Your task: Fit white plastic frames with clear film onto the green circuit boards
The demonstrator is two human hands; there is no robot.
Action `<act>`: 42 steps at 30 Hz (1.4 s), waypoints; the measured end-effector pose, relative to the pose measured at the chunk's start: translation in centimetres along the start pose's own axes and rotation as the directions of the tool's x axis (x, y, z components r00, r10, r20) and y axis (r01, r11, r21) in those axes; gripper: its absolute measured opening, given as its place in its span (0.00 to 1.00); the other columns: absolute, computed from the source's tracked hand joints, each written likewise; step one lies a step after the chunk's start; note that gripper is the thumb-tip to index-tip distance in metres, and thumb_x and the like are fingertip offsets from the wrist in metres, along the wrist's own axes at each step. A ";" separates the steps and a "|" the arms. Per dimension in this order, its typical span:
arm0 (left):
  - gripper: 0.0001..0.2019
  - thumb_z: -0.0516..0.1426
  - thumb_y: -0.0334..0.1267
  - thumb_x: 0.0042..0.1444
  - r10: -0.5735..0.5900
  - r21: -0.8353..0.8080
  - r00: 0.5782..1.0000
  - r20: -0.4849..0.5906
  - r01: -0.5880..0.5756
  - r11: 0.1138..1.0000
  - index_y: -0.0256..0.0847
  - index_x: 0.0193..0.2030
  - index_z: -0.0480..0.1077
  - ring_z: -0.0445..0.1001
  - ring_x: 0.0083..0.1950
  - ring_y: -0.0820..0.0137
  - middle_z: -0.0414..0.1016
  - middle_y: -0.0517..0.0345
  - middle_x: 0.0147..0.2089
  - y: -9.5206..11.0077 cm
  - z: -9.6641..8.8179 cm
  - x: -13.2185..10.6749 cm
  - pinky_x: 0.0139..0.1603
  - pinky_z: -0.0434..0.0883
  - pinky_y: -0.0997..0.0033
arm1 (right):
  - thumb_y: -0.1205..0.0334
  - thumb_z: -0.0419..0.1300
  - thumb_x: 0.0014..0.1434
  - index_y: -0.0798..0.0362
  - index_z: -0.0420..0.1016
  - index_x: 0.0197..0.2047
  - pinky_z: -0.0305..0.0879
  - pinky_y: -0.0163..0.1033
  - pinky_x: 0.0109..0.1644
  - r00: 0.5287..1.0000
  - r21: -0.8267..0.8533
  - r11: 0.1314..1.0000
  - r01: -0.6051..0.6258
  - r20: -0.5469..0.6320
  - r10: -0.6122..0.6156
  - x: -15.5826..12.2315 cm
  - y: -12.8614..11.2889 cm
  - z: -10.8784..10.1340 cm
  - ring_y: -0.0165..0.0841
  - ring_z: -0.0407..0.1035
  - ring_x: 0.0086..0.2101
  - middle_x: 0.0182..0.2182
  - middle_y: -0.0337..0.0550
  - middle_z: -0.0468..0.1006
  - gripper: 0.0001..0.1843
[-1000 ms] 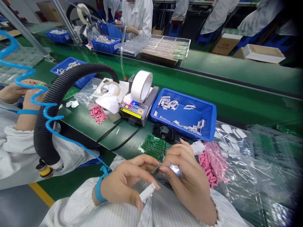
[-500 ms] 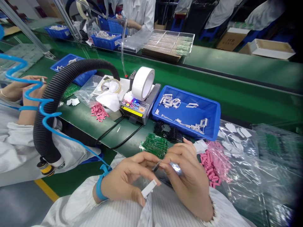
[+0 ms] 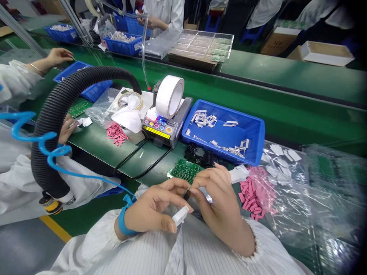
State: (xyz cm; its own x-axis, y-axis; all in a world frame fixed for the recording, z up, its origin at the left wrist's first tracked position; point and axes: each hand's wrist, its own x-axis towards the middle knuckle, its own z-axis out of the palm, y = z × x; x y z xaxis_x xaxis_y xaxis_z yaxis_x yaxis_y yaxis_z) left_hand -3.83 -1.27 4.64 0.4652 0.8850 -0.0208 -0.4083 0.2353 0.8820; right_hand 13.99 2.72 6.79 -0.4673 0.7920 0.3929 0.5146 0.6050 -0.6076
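My left hand [image 3: 151,208] holds a white plastic bracket [image 3: 180,215] low between thumb and fingers. My right hand [image 3: 219,200] pinches a small dark part [image 3: 187,195] at its fingertips, which nearly meet my left fingers. A shiny bit [image 3: 207,195] glints inside the right hand, too hidden to name. Just beyond my fingers lies a green circuit board [image 3: 185,170]. Pink foam pieces [image 3: 254,196] and white pieces [image 3: 239,175] sit close to my right hand. A blue strap [image 3: 123,223] circles my left wrist.
A blue tray [image 3: 222,131] of white brackets and a tape dispenser [image 3: 162,130] stand ahead. Black connectors [image 3: 200,154] lie between them and the board. A co-worker's hand [image 3: 67,128] is at left, behind a black corrugated hose [image 3: 54,114] and a blue coiled tube [image 3: 34,137].
My hands have drawn closer, and the white bracket has risen slightly. The view has tilted, shifting the scene up and left. The co-worker's hands have spread apart, one reaching far over the belt.
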 end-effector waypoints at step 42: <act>0.18 0.62 0.54 0.45 0.047 -0.632 0.996 0.082 0.016 0.775 0.39 0.33 0.78 0.74 0.50 0.54 0.77 0.45 0.46 -0.3 0.3 0.5 0.43 0.70 0.62 | 0.57 0.65 0.53 0.39 0.68 0.48 0.68 0.43 0.49 0.972 0.893 0.388 -0.228 0.232 0.037 0.8 -0.1 1.3 0.34 0.70 0.48 0.48 0.39 0.75 0.19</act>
State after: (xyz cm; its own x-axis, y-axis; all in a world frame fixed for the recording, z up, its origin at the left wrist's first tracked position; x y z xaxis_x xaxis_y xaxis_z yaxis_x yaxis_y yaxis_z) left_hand -3.24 -0.98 4.54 0.5086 0.8590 0.0590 -0.8053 0.4503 0.3856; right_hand 12.69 3.21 6.26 -0.6021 0.7731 0.1994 -0.3358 -0.0186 -0.9418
